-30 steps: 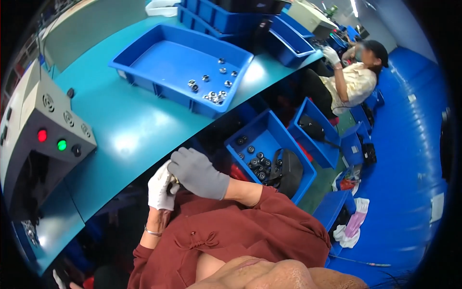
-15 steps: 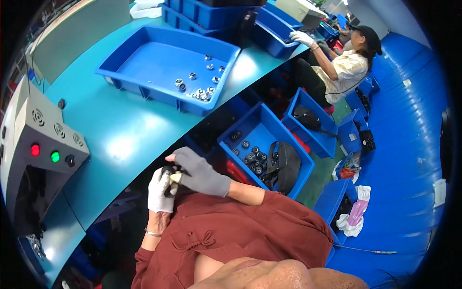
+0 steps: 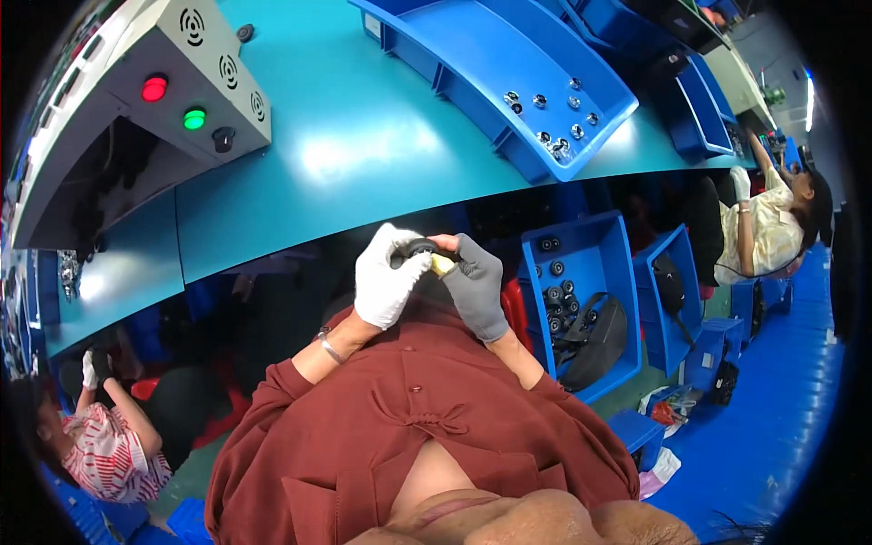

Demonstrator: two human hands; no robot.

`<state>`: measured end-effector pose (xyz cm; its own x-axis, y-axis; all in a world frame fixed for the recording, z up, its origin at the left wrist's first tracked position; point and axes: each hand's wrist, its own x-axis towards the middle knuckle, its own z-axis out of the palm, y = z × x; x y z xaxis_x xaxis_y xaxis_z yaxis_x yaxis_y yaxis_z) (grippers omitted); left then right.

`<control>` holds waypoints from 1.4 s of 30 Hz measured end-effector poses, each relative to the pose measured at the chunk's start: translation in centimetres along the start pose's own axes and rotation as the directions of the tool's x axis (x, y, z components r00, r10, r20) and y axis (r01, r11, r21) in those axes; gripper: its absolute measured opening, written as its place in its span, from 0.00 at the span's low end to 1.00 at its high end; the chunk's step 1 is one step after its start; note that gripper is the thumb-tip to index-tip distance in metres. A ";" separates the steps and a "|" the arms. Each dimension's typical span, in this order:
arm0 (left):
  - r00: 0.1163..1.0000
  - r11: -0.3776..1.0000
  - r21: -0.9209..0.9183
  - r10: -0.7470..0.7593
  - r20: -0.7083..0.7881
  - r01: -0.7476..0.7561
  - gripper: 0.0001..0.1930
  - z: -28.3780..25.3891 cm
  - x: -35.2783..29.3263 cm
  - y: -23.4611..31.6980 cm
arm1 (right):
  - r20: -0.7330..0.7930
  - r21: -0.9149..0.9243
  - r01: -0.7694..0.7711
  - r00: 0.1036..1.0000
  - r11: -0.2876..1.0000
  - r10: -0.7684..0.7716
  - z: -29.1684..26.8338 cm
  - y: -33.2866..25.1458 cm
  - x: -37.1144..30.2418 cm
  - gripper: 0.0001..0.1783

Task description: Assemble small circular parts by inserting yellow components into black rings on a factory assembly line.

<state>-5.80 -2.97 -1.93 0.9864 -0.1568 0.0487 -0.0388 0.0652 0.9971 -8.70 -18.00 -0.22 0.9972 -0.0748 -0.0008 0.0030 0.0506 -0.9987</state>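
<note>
My left hand (image 3: pixel 386 280), in a white glove, is closed round a small round black wheel (image 3: pixel 420 247) in front of my chest. From the other side my right hand (image 3: pixel 479 283), in a grey glove with bare fingertips showing, is closed on the same wheel. A small pale yellow piece (image 3: pixel 442 264) shows at the right hand's fingers; what it is I cannot make out. Similar black wheels (image 3: pixel 558 298) lie in a blue bin (image 3: pixel 592 238) to the right, beside a black bag (image 3: pixel 598 343).
On the green-blue table (image 3: pixel 354 145) ahead stands a blue tray (image 3: pixel 454 41) with several shiny metal parts (image 3: pixel 560 145). A grey machine (image 3: pixel 173 54) with red and green lights stands at the left. Co-workers sit at far right (image 3: pixel 763 218) and lower left (image 3: pixel 113 445).
The view has swung left, so the table and bins sit further right and the machine shows more fully. Both hands stay together at the wheel, which is now more plainly visible.
</note>
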 end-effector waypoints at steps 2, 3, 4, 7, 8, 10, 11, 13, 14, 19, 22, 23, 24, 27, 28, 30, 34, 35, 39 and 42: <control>0.998 0.996 0.088 0.025 -0.057 -0.020 0.07 0.5 0.0 0.1 | -0.023 0.035 -0.014 1.000 0.999 0.015 0.4 0.5 0.4 0.14; 0.995 0.995 0.096 0.046 -0.084 -0.038 0.06 0.5 0.5 0.3 | -0.060 0.057 -0.030 0.998 0.998 0.034 0.9 0.6 0.6 0.14; 0.993 0.998 0.051 -0.019 -0.114 0.025 0.06 0.3 0.7 -0.7 | -0.075 -0.009 -0.016 0.997 1.000 0.015 1.1 1.2 0.6 0.16; 0.964 0.973 -0.008 -0.229 -0.138 0.231 0.06 -0.1 0.3 -2.3 | -0.103 -0.142 0.011 0.994 0.990 -0.026 1.6 3.2 -0.1 0.19; 0.945 0.954 -0.055 -0.300 -0.133 0.296 0.07 -0.3 0.6 -2.6 | -0.094 -0.240 0.047 0.993 0.970 -0.071 1.4 3.7 0.1 0.19; 0.892 0.896 -0.134 -0.438 -0.106 0.424 0.08 -0.3 1.0 -3.0 | -0.057 -0.402 0.124 0.986 0.907 -0.159 1.2 3.2 0.6 0.19; 0.889 0.894 -0.132 -0.443 -0.114 0.428 0.08 -0.4 1.0 -3.4 | -0.052 -0.396 0.121 0.987 0.910 -0.153 1.3 3.4 0.5 0.19; 0.857 0.836 -0.275 -0.510 -0.071 0.475 0.09 -0.3 1.1 -4.3 | -0.071 -0.413 0.154 0.977 0.898 -0.200 1.3 3.7 0.5 0.19; 0.876 0.847 -0.292 -0.478 -0.054 0.444 0.09 -0.3 1.0 -4.9 | -0.068 -0.409 0.155 0.977 0.899 -0.200 1.1 4.4 0.5 0.19; 0.926 0.929 -0.161 -0.354 -0.127 0.333 0.10 0.1 1.1 -5.3 | -0.039 -0.093 -0.113 0.993 0.989 0.110 0.7 5.8 0.8 0.18; 0.916 0.903 -0.207 -0.397 -0.058 0.378 0.12 -0.3 0.8 -5.4 | 0.004 0.044 -0.170 0.985 0.984 0.170 0.0 6.1 0.8 0.17; 0.905 0.893 -0.166 -0.426 -0.014 0.418 0.12 -0.5 0.7 -5.4 | 0.012 0.090 -0.195 0.981 0.977 0.195 -0.1 5.9 0.7 0.17; 0.903 0.896 -0.114 -0.430 0.010 0.428 0.14 -0.6 0.9 -5.0 | 0.034 0.011 -0.181 0.983 0.983 0.181 -0.3 5.6 0.7 0.17; 0.916 0.914 -0.063 -0.397 0.052 0.400 0.14 -0.7 1.2 -3.4 | -0.031 0.065 -0.116 0.992 0.991 0.118 -0.2 4.7 0.8 0.16; 0.926 0.924 -0.069 -0.375 0.041 0.377 0.13 -0.3 1.0 -3.5 | -0.029 0.065 -0.119 0.992 0.991 0.121 -0.3 4.6 0.8 0.16; 0.951 0.951 -0.021 -0.306 0.027 0.307 0.13 0.3 0.7 -3.2 | -0.031 -0.095 -0.035 0.999 0.995 0.033 -0.7 4.4 0.7 0.16; 0.955 0.954 -0.053 -0.295 0.017 0.295 0.13 0.4 0.7 -3.8 | -0.045 -0.182 0.040 0.998 0.982 -0.049 -1.4 5.1 0.7 0.15; 0.943 0.940 -0.078 -0.330 0.041 0.332 0.14 0.2 0.6 -3.8 | -0.034 -0.181 0.003 0.999 0.983 -0.009 -1.4 4.9 0.7 0.15; 0.931 0.922 -0.129 -0.361 0.060 0.366 0.13 0.5 0.4 -3.2 | -0.062 -0.199 0.031 0.997 0.980 -0.044 -1.1 4.2 0.4 0.14; 0.959 0.957 -0.069 -0.283 0.009 0.283 0.11 0.9 0.4 -2.6 | -0.046 -0.122 0.057 0.997 0.991 -0.063 -0.7 3.9 0.5 0.15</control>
<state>-5.48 -4.10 -4.42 0.9557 -0.1777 -0.2348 0.2527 0.0861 0.9637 -8.28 -18.52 -4.10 0.9906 -0.1231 0.0598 0.0507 -0.0755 -0.9959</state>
